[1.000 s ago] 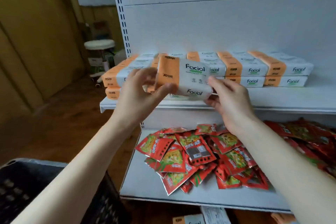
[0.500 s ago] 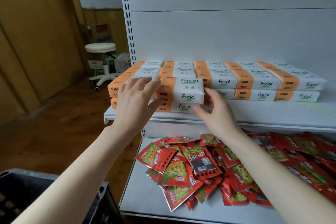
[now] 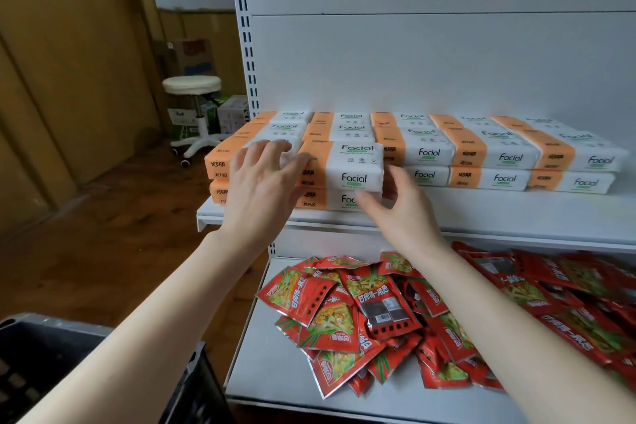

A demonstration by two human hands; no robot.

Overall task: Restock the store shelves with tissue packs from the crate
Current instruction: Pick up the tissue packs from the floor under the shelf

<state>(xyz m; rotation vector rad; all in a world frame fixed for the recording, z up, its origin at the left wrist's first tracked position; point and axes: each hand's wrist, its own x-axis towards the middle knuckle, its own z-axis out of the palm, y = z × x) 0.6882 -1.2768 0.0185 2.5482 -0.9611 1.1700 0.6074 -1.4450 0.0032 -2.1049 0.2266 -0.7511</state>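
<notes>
Now your left hand (image 3: 265, 182) and right hand (image 3: 402, 213), fingers loosely straight and gripping nothing, touch the ends of a tissue pack (image 3: 347, 165) stacked near the front left corner of the shelf (image 3: 481, 213); rows (image 3: 499, 144) already fill the back, and whether the crate (image 3: 51, 354) holds more is hidden.

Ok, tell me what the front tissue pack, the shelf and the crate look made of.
Front tissue pack: thin plastic film, soft sheen, slightly puckered edges. Shelf: probably painted sheet metal, matte white, with a folded front lip and slotted upright. Crate: likely moulded plastic, dark, matte, with a perforated wall.
</notes>
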